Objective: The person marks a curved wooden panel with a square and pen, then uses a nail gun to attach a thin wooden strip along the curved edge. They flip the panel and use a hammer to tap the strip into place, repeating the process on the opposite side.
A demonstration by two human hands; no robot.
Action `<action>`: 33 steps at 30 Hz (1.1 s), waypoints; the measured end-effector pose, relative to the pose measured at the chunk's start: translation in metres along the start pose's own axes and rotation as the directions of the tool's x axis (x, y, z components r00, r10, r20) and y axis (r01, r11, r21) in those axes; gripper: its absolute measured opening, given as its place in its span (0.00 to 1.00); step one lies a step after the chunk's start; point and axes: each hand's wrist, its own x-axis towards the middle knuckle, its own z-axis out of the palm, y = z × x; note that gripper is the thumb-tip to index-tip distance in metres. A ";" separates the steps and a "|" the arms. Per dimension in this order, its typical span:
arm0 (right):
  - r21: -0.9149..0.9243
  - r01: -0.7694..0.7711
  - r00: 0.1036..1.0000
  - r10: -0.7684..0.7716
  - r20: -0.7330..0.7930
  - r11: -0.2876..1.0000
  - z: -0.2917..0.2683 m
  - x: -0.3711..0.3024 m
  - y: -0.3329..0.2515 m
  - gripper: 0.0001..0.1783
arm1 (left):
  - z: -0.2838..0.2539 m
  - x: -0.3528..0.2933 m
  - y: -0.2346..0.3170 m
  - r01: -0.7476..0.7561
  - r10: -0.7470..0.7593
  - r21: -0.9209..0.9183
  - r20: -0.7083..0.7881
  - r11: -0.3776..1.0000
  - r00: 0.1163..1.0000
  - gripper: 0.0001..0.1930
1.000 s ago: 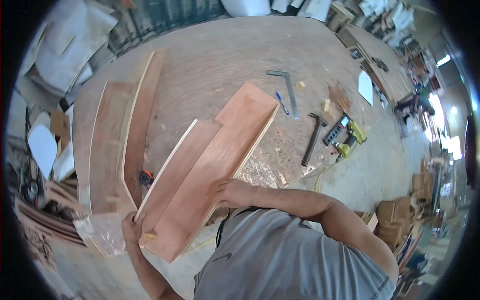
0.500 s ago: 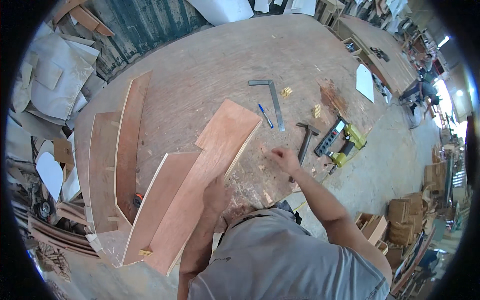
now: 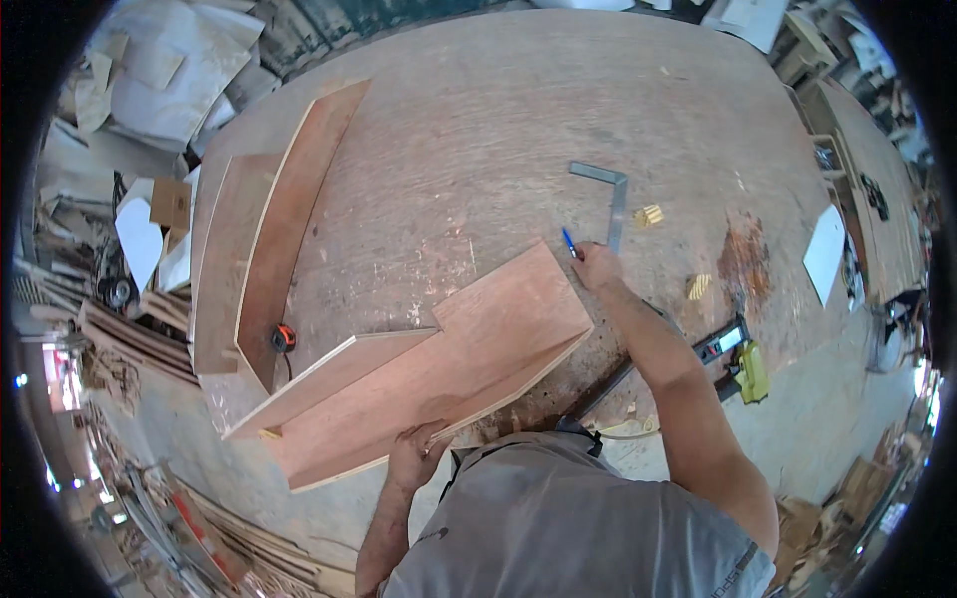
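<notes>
One slim blue pen (image 3: pixel 569 242), at the fingertips of the right hand (image 3: pixel 598 267), projecting beyond them, away from the person and slightly leftward; its long axis runs away from the body, roughly along the long arm of one grey metal try square (image 3: pixel 618 204), just to its right. Right hand much the nearer; fingers drawn together at the pen's near end, though from where I stand I cannot tell whether they grip it. Left hand (image 3: pixel 414 453), one, well apart, closed over the near edge of a reddish plywood trough (image 3: pixel 518 299) with a notched side, set aslant at the front of the bench (image 3: pixel 469 130). Plywood assemblies, two in all: that trough, and a long angled plywood piece (image 3: pixel 294 219) at left. Tape measure, red and black (image 3: pixel 284 338), one, beside the left piece. Small striped wooden blocks (image 3: pixel 648 215), two loose, beyond the right forearm. Dark-handled hammer (image 3: pixel 601 387), one, partly hidden under that forearm. Yellow-green and black nail gun (image 3: pixel 753 374), one, just right of the forearm. White pointed panel (image 3: pixel 823 254), one, at the bench's right edge.
</notes>
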 end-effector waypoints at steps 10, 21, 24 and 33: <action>0.116 -0.207 0.919 0.233 -0.317 0.972 -0.004 0.027 0.083 0.26 | -0.024 -0.009 0.013 0.167 -0.230 -0.198 -0.359 0.966 0.905 0.11; 0.149 0.256 0.940 -0.211 -0.268 0.955 -0.117 -0.098 -0.072 0.07 | -0.063 0.022 -0.034 -0.143 0.031 -0.223 -0.441 0.964 0.897 0.17; 0.222 0.520 0.837 -0.544 0.058 0.825 -0.124 -0.151 -0.142 0.07 | -0.078 0.038 -0.028 -0.234 0.045 -0.245 -0.594 0.941 0.803 0.21; 0.276 0.570 0.778 -0.616 0.121 0.774 0.020 -0.157 -0.256 0.16 | -0.051 0.021 -0.148 0.160 -0.435 -0.838 -0.099 0.522 0.895 0.12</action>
